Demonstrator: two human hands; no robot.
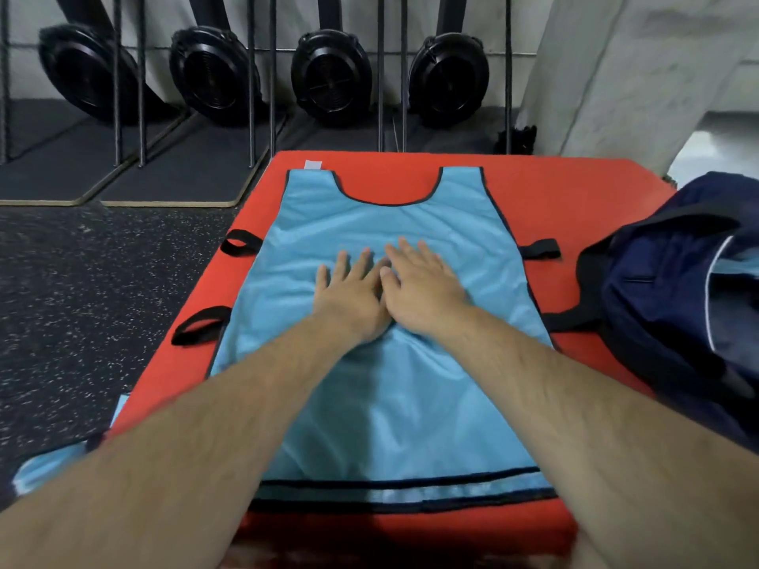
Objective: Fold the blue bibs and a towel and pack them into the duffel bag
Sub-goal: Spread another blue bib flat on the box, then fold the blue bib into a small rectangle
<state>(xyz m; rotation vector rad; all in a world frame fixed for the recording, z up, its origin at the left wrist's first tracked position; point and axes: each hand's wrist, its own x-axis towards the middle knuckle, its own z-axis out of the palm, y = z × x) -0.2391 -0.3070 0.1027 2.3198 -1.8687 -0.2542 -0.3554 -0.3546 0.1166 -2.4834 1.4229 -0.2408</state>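
A light blue bib (369,223) with black trim lies spread flat on a red mat (554,186), its neck opening at the far end. My left hand (349,293) and my right hand (419,289) press flat on the bib's middle, side by side, fingers straight and touching the fabric. A navy duffel bag (673,305) sits open at the mat's right edge, with light blue fabric showing inside it. Another piece of light blue fabric (45,470) lies at the lower left, partly hidden by my left forearm. No towel shows.
The mat has black strap handles (201,324) on its left side. Dark speckled floor (82,305) lies to the left. Several black round machines (328,76) stand behind metal bars at the back. A white slanted wall (616,76) rises at the right.
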